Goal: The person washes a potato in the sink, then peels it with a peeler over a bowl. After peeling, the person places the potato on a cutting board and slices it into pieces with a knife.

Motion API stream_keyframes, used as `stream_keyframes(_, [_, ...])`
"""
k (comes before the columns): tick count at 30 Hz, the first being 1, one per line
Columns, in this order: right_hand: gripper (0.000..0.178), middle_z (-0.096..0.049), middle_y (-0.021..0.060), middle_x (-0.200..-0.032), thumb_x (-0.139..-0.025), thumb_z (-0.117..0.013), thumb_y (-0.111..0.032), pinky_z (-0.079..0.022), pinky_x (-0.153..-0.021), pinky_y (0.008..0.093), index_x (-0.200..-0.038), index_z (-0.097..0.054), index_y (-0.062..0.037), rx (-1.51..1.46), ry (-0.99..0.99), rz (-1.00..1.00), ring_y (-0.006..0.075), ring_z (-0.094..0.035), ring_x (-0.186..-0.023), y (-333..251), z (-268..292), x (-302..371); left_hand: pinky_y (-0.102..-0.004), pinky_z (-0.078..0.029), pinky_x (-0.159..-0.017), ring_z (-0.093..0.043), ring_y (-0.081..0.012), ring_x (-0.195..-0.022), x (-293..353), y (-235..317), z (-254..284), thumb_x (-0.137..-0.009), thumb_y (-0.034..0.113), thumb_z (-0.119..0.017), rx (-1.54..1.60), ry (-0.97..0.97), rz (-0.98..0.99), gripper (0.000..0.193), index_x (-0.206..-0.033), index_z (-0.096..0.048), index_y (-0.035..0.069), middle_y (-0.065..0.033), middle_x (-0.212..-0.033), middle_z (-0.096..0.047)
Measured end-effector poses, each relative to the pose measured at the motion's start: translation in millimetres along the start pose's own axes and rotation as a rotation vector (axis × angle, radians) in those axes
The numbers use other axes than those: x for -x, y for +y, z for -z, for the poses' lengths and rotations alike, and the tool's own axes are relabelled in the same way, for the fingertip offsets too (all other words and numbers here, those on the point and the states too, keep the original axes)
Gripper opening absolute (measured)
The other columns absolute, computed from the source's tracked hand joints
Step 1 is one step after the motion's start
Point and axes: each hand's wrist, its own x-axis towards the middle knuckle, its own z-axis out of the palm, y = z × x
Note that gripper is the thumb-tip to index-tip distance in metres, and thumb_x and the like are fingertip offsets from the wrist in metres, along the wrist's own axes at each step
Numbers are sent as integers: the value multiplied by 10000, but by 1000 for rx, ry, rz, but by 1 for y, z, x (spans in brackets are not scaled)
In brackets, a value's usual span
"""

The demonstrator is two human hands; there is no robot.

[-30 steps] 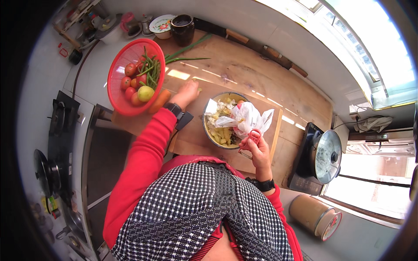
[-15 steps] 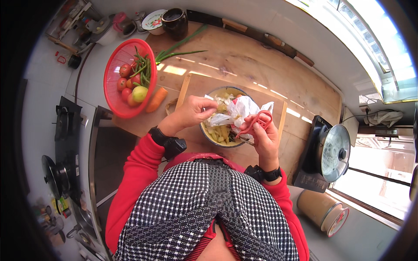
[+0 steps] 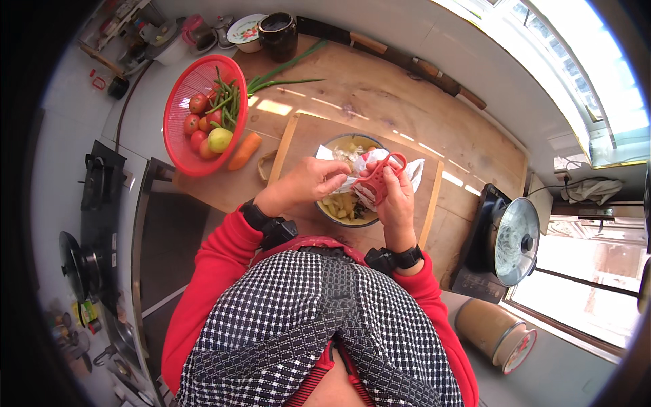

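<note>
My left hand [image 3: 313,182] is over the left side of the bowl, its fingers pinched on a twisted part of a thin white plastic bag [image 3: 413,171]. In my right hand [image 3: 397,202] is a pair of red-handled scissors [image 3: 380,180], loops pointing up and away; the blades are hidden. The bag lies bunched across the bowl [image 3: 325,215], partly behind the right hand. Pale yellow cut pieces [image 3: 341,204] and some dark bits show inside the blue-rimmed bowl, which stands on a wooden cutting board [image 3: 315,129].
To the left, a red colander [image 3: 178,146] holds tomatoes, green beans and a yellow-green round vegetable. A carrot [image 3: 245,150] and green onions [image 3: 288,69] lie beside it. A lidded pan [image 3: 515,241] sits on a black cooktop at right. A dark jar [image 3: 278,37] stands at the back.
My right hand has moved left toward the left hand, turning the scissors more upright. My left hand has shifted slightly right and down, onto the bag. The view has shifted a little.
</note>
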Motion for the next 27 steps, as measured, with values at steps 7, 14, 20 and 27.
stream_keyframes(7, [209, -583, 100, -934, -900, -416, -123, -471, -757, 309, -1042, -503, 3, 52, 8, 25, 191, -578, -846, 4, -6, 1, -220, -440, -625, -524, -60, -698, 2, 1, -18, -874, 154, -498, 487, -103, 96, 183, -912, -576, -8, -11, -761, -587])
stream_keyframes(14, [222, -589, 50, -801, -877, -457, -109, -396, -570, 174, -1064, -504, 2, 215, -115, -3, 78, -531, -665, -9, 9, 10, -177, -415, -497, -505, -41, -550, 1, -2, -10, -876, 196, -517, 709, 2, 149, 191, -917, -585, 22, 15, -648, -553])
stream_keyframes(20, [261, -587, 69, -798, -861, -471, -97, -409, -523, 182, -1097, -469, 15, 191, -168, -14, 102, -548, -611, -23, 5, 11, -188, -426, -533, -507, -44, -598, 0, 4, -2, -879, 170, -505, 818, -79, 92, 193, -972, -573, 15, 12, -707, -562])
stream_keyframes(27, [245, -594, 83, -797, -830, -511, -42, -457, -543, 197, -1062, -472, 24, 220, -188, -32, 117, -577, -625, -31, -7, 17, -172, -420, -578, -500, -40, -650, 1, 15, -3, -863, 90, -467, 864, -43, 65, 167, -980, -566, 24, 20, -769, -557])
